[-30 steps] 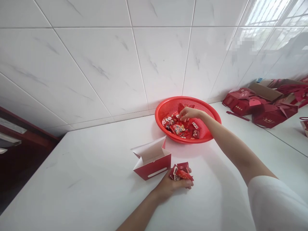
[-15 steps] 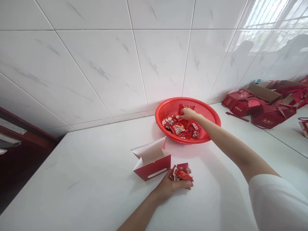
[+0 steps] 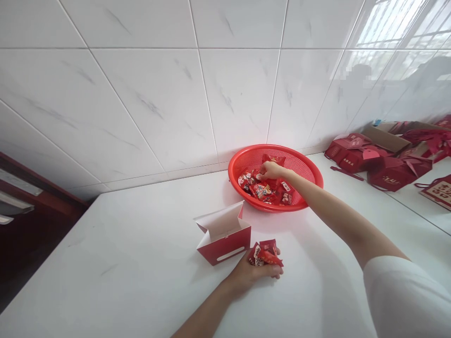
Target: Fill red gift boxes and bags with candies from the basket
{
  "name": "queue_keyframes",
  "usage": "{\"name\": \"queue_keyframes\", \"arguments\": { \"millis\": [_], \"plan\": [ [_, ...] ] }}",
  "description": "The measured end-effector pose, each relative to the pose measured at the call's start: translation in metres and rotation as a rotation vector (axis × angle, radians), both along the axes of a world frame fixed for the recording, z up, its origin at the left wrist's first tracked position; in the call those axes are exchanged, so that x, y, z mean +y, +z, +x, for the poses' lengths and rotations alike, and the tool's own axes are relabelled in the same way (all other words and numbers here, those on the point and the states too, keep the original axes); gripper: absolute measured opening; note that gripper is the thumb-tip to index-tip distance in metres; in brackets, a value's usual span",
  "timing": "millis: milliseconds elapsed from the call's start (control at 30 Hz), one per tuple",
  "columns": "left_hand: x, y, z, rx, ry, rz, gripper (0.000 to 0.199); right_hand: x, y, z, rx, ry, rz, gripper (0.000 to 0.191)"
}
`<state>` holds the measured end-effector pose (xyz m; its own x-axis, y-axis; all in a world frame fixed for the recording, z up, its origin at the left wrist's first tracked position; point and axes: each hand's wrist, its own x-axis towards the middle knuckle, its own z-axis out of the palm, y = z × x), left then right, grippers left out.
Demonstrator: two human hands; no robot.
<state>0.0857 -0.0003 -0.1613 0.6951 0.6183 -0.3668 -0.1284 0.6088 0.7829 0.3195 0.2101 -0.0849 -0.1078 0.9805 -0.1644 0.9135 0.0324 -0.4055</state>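
Note:
My left hand (image 3: 254, 271) rests on the white tabletop, its fingers curled around several red wrapped candies (image 3: 266, 252). Just left of it stands an open red paper box (image 3: 225, 244) with a white inside. My right hand (image 3: 270, 171) reaches into a red plastic colander (image 3: 313, 176), fingers pinched together over wrapped snacks (image 3: 260, 190) in red packets. Whatever its fingertips hold, if anything, is hidden. Behind that hand another red packet (image 3: 275, 159) lies against the colander's far side.
Dark red gift boxes (image 3: 398, 171) and an open cardboard carton (image 3: 387, 138) stand at the right. A small printed bag (image 3: 439, 192) lies at the right edge. White tiled wall (image 3: 151, 103) rises behind the table; a dark red cabinet (image 3: 38, 225) is at the left.
My right hand has shifted slightly left and down within the colander, uncovering more of the packet behind it. My left hand keeps its hold on the candies. The view has tilted a little.

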Motion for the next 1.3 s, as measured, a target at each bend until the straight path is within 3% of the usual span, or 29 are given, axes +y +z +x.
{"name": "queue_keyframes", "arguments": {
  "millis": [100, 233, 333, 367, 467, 600, 767, 867, 1033, 1300],
  "plan": [
    [-0.001, 0.0, 0.0, 0.002, 0.003, 0.006, 0.055, -0.005, 0.006, -0.002, 0.164, -0.035, 0.117, 0.018],
    [0.0, -0.002, 0.0, 0.007, 0.005, 0.014, 0.055, -0.027, 0.03, -0.006, 0.457, -0.034, 0.239, 0.025],
    [0.0, -0.004, 0.0, 0.014, -0.002, 0.013, 0.056, -0.06, 0.053, -0.01, 0.67, 0.0, 0.274, 0.028],
    [0.0, -0.004, -0.001, 0.013, -0.003, 0.011, 0.056, -0.074, 0.059, -0.012, 0.835, 0.034, 0.27, 0.031],
    [0.0, -0.002, -0.001, 0.0, 0.001, 0.028, 0.053, -0.12, 0.068, -0.02, 1.08, 0.168, 0.166, 0.036],
    [-0.001, 0.004, 0.001, -0.015, 0.01, 0.066, 0.05, -0.172, 0.053, -0.028, 0.978, 0.315, -0.049, 0.029],
    [-0.001, 0.006, 0.002, -0.017, 0.024, 0.069, 0.05, -0.206, 0.017, -0.035, 0.89, 0.226, 0.02, 0.024],
    [-0.002, 0.007, 0.001, -0.012, 0.039, 0.089, 0.046, -0.216, 0.004, -0.042, 0.95, 0.151, 0.02, 0.025],
    [-0.007, 0.008, -0.001, -0.011, 0.103, 0.112, 0.04, -0.222, -0.003, -0.048, 0.998, 0.102, 0.056, 0.026],
    [-0.016, 0.007, 0.0, -0.012, 0.205, 0.09, 0.019, -0.223, -0.011, -0.033, 0.995, 0.125, -0.171, 0.028]
  ]
}}
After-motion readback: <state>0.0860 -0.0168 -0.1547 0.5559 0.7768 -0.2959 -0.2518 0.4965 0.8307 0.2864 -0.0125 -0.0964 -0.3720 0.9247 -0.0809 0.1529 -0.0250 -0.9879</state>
